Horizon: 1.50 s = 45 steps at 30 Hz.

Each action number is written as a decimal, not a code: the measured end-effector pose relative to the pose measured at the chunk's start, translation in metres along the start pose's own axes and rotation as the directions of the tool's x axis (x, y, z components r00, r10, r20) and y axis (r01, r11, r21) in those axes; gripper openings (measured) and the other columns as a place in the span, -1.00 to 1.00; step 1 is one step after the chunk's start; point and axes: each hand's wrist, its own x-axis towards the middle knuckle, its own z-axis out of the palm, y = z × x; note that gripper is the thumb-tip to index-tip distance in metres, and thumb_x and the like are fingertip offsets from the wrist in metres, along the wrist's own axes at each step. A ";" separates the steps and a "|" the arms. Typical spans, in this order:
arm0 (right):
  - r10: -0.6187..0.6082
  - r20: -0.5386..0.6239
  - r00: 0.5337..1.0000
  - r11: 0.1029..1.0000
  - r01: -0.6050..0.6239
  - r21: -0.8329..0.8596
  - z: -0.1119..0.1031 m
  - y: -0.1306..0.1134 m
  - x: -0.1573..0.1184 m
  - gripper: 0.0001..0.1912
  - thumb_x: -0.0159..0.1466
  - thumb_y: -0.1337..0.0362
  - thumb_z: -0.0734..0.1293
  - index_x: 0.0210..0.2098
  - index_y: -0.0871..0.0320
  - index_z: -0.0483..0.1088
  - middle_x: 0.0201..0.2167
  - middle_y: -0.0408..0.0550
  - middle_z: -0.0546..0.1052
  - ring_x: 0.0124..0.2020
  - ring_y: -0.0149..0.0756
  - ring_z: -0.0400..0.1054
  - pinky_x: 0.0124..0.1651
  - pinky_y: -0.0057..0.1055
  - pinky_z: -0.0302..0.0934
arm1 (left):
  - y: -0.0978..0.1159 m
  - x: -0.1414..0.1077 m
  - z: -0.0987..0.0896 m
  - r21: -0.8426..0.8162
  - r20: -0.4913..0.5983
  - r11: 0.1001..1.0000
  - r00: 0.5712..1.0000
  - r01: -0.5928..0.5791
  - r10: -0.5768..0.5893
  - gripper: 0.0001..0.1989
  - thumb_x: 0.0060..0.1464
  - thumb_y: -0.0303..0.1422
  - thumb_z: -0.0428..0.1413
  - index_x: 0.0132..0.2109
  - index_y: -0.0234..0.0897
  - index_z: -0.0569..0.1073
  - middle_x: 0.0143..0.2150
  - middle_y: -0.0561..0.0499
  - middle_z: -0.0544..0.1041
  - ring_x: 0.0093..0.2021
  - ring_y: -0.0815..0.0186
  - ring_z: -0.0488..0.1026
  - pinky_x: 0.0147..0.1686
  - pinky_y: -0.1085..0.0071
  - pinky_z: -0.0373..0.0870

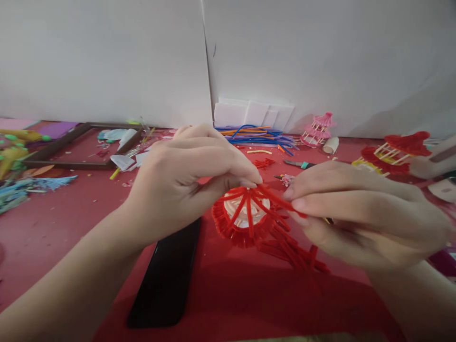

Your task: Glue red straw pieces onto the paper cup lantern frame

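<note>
A round craft piece (245, 211) stands on the red table, with a fringed red rim and red fuzzy strips fanning out from its top over a pale disc. My left hand (192, 175) pinches the inner end of a red strip (276, 195) at the top of the piece. The strip's outer end is between the thumb and fingers of my right hand (356, 209), to the right of the piece. Loose red strips (292, 249) lie in a pile just below my right hand.
A black phone (164, 275) lies below my left hand. Behind are blue and orange stems (256, 137), a pink tiered model (319, 128) and a cutter (299, 164). A brown frame (71, 165) lies left; a red-roofed model (395, 152) and another person's hand (432, 161) are right.
</note>
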 end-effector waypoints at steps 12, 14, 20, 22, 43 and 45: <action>0.083 0.052 0.995 0.996 -0.085 0.019 0.000 0.001 -0.002 -0.83 0.33 0.47 0.39 -0.18 0.06 0.54 -0.28 -0.13 0.70 -0.25 -0.27 0.63 -0.24 -0.33 0.56 | 0.003 0.003 -0.001 -0.063 0.028 0.996 0.998 0.056 -0.054 -0.78 0.32 -0.52 0.17 -0.23 -0.07 0.56 -0.30 0.21 0.70 -0.25 0.36 0.63 -0.05 0.28 0.51; 0.045 0.044 0.998 0.999 -0.046 0.004 0.000 0.001 -0.001 -0.83 0.30 0.47 0.42 -0.20 0.08 0.53 -0.31 -0.13 0.69 -0.25 -0.27 0.64 -0.28 -0.36 0.55 | 0.003 0.004 -0.001 -0.073 0.041 0.996 0.998 0.040 -0.037 -0.80 0.33 -0.48 0.17 -0.23 -0.06 0.56 -0.30 0.21 0.70 -0.26 0.36 0.63 -0.06 0.27 0.53; -0.137 -0.001 0.991 0.975 0.134 -0.177 -0.001 0.001 -0.007 -0.85 0.23 0.48 0.51 -0.34 0.14 0.51 -0.29 -0.08 0.66 -0.19 -0.25 0.61 -0.20 -0.30 0.59 | 0.000 -0.001 -0.003 0.015 0.048 0.965 0.964 0.261 -0.261 -0.85 0.33 -0.40 0.17 -0.05 -0.01 0.54 -0.09 0.17 0.70 -0.11 0.28 0.65 -0.03 0.29 0.58; -0.215 0.038 0.976 0.939 0.217 -0.267 0.001 0.001 -0.013 -0.78 0.20 0.50 0.54 -0.41 0.10 0.49 -0.31 -0.14 0.66 -0.23 -0.29 0.59 -0.21 -0.32 0.61 | -0.004 -0.003 -0.006 0.050 0.066 0.947 0.945 0.318 -0.321 -0.84 0.32 -0.42 0.14 -0.05 -0.04 0.55 -0.09 0.16 0.69 -0.10 0.27 0.65 -0.08 0.37 0.58; -0.252 0.012 0.968 0.898 0.239 -0.369 0.037 0.009 -0.053 -0.77 0.18 0.54 0.52 -0.44 0.10 0.51 -0.64 -0.29 0.37 -0.48 -0.40 0.23 -0.36 -0.35 0.31 | -0.001 -0.006 0.004 0.143 0.049 0.908 0.914 0.393 -0.404 -0.88 0.30 -0.33 0.16 -0.04 -0.06 0.53 -0.21 0.19 0.71 -0.18 0.26 0.72 -0.26 0.45 0.49; -0.243 0.023 0.970 0.895 0.233 -0.380 0.038 0.009 -0.053 -0.77 0.18 0.54 0.52 -0.43 0.09 0.51 -0.64 -0.30 0.37 -0.47 -0.40 0.24 -0.35 -0.34 0.33 | 0.001 -0.005 0.004 0.128 0.075 0.910 0.911 0.394 -0.405 -0.90 0.32 -0.31 0.14 -0.06 -0.07 0.52 -0.20 0.17 0.72 -0.17 0.25 0.73 -0.32 0.45 0.47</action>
